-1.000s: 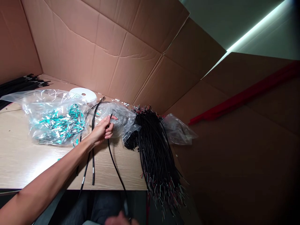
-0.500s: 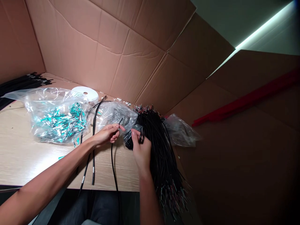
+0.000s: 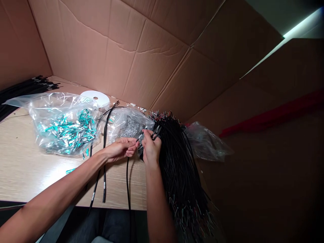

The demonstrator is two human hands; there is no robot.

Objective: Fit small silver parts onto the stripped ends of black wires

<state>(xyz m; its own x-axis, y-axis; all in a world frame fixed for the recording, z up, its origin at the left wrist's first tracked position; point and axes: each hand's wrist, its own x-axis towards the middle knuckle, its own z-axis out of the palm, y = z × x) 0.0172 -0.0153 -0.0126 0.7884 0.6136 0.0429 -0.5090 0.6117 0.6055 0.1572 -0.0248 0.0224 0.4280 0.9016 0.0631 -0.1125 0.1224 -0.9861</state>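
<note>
My left hand (image 3: 124, 148) pinches a black cable (image 3: 128, 182) near its upper end; the rest of the cable hangs down past the table's front edge. Close beside it, my right hand (image 3: 151, 145) is closed around small dark-handled scissors (image 3: 156, 132), whose blades point up and to the right. The right fingertips are at the cable's tip, and whether they grip anything there is too small to tell. Behind the hands lies a clear bag (image 3: 130, 128) of small silvery pieces.
A large bag of teal and silver strips (image 3: 68, 131) lies left on the wooden table (image 3: 20, 162). Loose black cables (image 3: 104, 162) cross its middle. A thick black cable bundle (image 3: 177, 168) lies right, beside an clear plastic bag (image 3: 210, 143). Cardboard walls (image 3: 88, 47) stand behind.
My hands have come together at the cable's end. The scissors blades now show above my right hand. The whole view has shifted slightly.
</note>
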